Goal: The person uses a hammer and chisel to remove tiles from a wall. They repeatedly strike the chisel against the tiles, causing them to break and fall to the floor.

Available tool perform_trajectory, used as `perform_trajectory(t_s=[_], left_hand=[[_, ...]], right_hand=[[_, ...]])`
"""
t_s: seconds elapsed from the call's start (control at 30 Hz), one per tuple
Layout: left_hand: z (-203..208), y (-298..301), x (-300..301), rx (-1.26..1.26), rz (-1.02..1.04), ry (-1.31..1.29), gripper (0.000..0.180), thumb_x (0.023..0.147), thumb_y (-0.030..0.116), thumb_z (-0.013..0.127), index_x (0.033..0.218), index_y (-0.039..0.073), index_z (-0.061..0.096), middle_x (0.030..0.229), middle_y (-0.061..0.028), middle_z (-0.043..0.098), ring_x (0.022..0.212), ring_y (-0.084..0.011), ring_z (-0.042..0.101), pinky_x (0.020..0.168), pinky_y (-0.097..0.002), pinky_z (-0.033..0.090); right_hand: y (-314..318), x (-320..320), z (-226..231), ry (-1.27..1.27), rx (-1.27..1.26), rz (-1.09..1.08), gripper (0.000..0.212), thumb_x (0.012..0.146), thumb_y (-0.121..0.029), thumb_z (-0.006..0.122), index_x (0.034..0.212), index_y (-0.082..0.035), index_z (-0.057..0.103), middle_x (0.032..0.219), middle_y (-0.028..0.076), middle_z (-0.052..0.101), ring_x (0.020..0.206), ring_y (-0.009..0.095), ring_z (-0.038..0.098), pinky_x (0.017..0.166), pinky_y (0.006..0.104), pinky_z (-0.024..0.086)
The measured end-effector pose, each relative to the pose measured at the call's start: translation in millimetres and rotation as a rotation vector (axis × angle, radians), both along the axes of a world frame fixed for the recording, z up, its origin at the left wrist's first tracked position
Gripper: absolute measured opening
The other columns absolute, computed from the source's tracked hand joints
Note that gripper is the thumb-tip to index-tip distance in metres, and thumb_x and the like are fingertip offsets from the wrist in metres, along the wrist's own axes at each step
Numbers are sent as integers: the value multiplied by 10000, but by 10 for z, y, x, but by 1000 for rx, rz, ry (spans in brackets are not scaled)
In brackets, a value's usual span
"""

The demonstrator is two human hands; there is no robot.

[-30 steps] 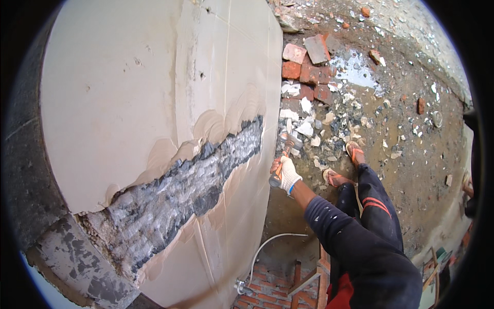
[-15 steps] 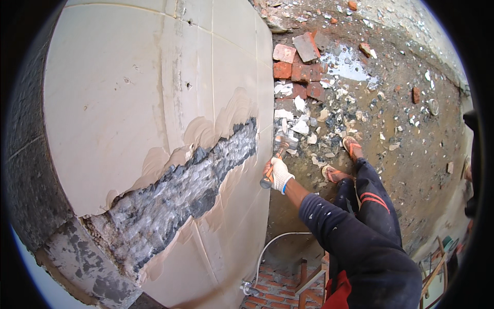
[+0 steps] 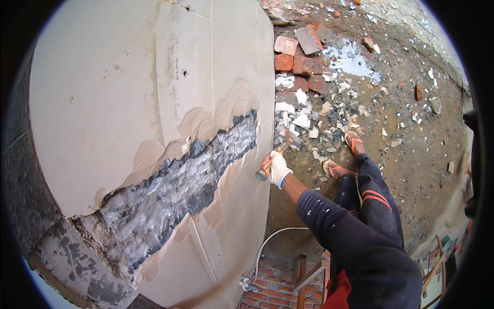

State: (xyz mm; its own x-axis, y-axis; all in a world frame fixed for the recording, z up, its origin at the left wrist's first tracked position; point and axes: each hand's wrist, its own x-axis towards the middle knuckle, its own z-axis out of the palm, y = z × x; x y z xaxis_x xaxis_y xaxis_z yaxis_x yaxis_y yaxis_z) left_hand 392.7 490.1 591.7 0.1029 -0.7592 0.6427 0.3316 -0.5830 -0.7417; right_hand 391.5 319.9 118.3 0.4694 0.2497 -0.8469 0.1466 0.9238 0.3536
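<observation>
My right hand, in a white knitted glove with a blue-edged cuff, grips a hammer. The hammer has an orange and dark handle and a metal head, which tilts up and away to the right, slightly blurred. It hangs just off the right edge of a pale tiled wall. A long rough grey groove runs diagonally across that wall, with chipped beige edges and bare broken stone inside. My left hand does not show.
Red bricks lie stacked against the wall's edge, beside white tile shards and rubble. My sandalled feet stand on wet, muddy ground. A white hose and wooden pieces are at the bottom, over brick paving.
The hammer head has risen and swung slightly to the right, while my right hand stays wrapped round the handle. The view has shifted slightly across the wall.
</observation>
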Motion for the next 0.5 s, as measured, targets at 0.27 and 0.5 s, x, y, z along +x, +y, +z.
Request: perform_trajectory(t_s=[0.27,0.5], left_hand=[[-6,-47,17,3,-1,-9,409,880,453,465,864,63,587,757,-124,568,688,-365,534,647,-461,436],[1,-1,-5,-24,23,29,415,885,447,460,877,53,587,814,-127,580,768,-376,541,707,-482,426]], right_hand=[[-60,-95,-9,-71,139,-27,25,765,-55,424,759,-77,414,568,29,391,437,139,402,412,269,395],[-93,-4,68,-144,212,33,86,783,-93,437,714,-114,391,547,5,384,434,134,392,401,270,376]])
